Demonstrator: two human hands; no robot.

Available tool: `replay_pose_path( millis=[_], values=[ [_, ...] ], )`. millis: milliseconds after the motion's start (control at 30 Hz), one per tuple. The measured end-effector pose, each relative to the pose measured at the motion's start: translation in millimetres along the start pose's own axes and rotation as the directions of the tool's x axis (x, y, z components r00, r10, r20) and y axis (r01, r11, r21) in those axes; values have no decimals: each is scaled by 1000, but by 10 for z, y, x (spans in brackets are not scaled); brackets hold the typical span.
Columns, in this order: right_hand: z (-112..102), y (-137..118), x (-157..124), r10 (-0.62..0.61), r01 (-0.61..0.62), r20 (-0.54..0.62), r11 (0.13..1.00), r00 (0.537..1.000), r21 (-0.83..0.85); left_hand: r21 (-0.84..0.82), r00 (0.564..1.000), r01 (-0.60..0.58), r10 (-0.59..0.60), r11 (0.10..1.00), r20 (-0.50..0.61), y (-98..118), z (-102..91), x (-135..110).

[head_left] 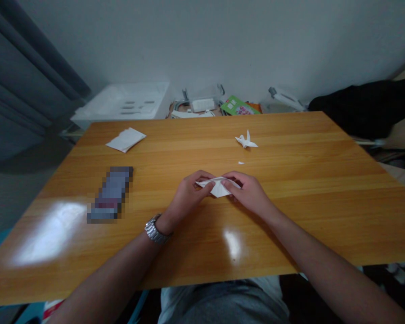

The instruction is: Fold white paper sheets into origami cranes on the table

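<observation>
Between my two hands is a small piece of folded white paper (219, 189), held just above the middle of the wooden table. My left hand (193, 191), with a metal watch on its wrist, pinches the paper's left side, thumb on the near face. On the other side my right hand (245, 189) grips it the same way, fingers curled behind. The fingertips behind the paper are partly hidden. Beyond the hands stands a folded white paper crane (246, 140), and a tiny paper scrap (241, 163) lies nearer.
White paper sheets (126, 140) lie at the table's far left. A pixelated phone-like object (111, 193) is to the left of my hands. Behind the table (307, 180) are a white plastic tray (121, 101), a green booklet (238, 106) and black cloth (361, 108).
</observation>
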State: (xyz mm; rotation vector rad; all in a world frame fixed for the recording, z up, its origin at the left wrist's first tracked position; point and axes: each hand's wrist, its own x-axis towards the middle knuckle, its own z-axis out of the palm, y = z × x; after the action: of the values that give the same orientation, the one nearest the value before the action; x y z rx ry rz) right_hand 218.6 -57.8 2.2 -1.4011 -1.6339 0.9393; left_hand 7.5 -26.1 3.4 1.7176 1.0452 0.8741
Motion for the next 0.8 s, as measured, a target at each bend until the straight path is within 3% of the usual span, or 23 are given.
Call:
replay_pose_path(
  millis=[367,567,800],
  values=[
    [5,-71,-21,-16,15,41,1000,999,20,-18,996,-29,31,999,80,30,5,-24],
    [-36,-45,-7,23,-28,70,998,997,62,-63,993,-59,65,996,97,36,-8,-20],
    [-67,-58,-16,59,-74,99,987,993,146,-2,989,-88,87,996,120,63,-32,-45]
  ],
)
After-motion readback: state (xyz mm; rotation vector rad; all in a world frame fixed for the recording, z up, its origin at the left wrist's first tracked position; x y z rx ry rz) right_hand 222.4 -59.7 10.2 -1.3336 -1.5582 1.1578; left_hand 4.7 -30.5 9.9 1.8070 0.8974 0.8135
